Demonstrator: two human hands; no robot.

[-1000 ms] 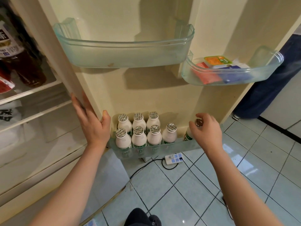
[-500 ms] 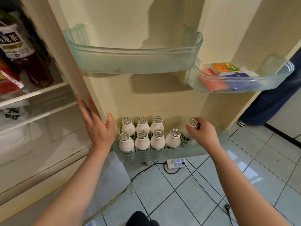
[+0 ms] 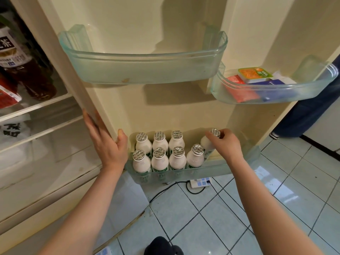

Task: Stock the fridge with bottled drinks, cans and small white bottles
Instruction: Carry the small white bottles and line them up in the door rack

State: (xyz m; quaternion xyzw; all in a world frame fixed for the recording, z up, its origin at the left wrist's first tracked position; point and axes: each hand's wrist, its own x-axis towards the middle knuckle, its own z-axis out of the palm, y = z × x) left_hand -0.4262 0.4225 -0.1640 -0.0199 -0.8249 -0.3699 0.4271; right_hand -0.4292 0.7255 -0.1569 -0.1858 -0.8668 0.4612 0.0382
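Several small white bottles with silver foil caps stand in two rows in the bottom door bin of the open fridge door. My right hand grips one more small white bottle near its cap and holds it tilted inside the bin, just right of the back row. My left hand grips the edge of the fridge door, thumb on the inner side next to the bin's left end.
An empty clear door bin hangs above; another door bin at right holds flat packets. A dark tea bottle stands on a fridge shelf at left. A white power strip and cable lie on the tiled floor.
My right hand has carried the white bottle left and down into the bottom bin, closer to the back row. My left hand stays on the door edge.
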